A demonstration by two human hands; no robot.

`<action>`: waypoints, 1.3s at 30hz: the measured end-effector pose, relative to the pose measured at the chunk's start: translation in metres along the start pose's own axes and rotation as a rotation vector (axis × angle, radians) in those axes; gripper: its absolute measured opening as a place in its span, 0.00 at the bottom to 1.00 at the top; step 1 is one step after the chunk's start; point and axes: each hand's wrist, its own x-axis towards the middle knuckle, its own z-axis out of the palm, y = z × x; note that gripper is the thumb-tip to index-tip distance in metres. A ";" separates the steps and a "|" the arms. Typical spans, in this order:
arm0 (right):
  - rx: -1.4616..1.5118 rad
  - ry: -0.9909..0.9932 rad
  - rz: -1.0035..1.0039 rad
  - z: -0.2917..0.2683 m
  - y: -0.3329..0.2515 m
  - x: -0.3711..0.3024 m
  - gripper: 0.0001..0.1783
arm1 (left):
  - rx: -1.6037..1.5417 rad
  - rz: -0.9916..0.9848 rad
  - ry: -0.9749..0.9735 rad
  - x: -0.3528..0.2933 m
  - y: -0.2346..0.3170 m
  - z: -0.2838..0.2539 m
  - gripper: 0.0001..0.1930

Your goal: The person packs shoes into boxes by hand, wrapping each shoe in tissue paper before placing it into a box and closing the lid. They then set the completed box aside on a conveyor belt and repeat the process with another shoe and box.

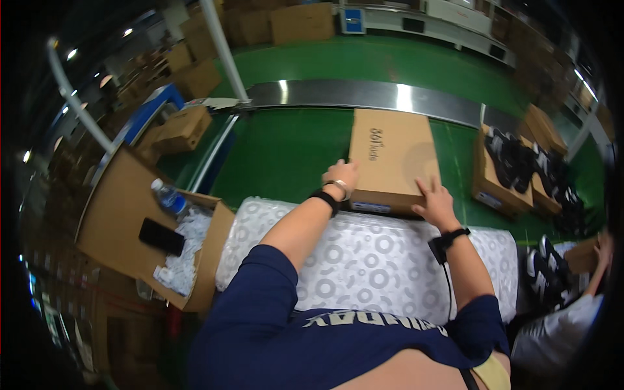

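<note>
A closed brown cardboard shoebox (393, 153) with dark print on its lid lies in front of me, its near side at the edge of a sheet of white patterned paper (364, 266). My left hand (341, 177) is against the box's left side near the front corner, fingers bent around the edge. At the near right corner my right hand (435, 203) grips the box, fingers on the lid and thumb toward the front face. Undersides of both hands are hidden. A bracelet and black band circle my left wrist; a black strap with a cable is on my right.
At left, an open carton (123, 221) holds a phone (161, 236), a water bottle (168, 197) and crumpled paper. Black shoes (510, 159) rest on boxes at right, beside another person's arm (599, 263). Behind the green belt (279, 149) runs a metal rail (325, 94).
</note>
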 end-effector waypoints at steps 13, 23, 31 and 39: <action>0.275 0.016 0.176 0.033 0.004 -0.183 0.38 | -1.418 0.348 0.552 -0.265 0.154 -0.246 0.02; 0.225 0.152 0.199 0.053 0.007 -0.195 0.29 | -2.208 0.700 0.647 -0.256 0.186 -0.215 0.03; 0.254 0.203 0.207 0.052 0.010 -0.197 0.26 | -2.203 0.728 0.494 -0.260 0.187 -0.215 0.03; 0.276 0.235 0.203 0.050 0.011 -0.195 0.23 | -2.192 0.755 0.304 -0.252 0.192 -0.207 0.03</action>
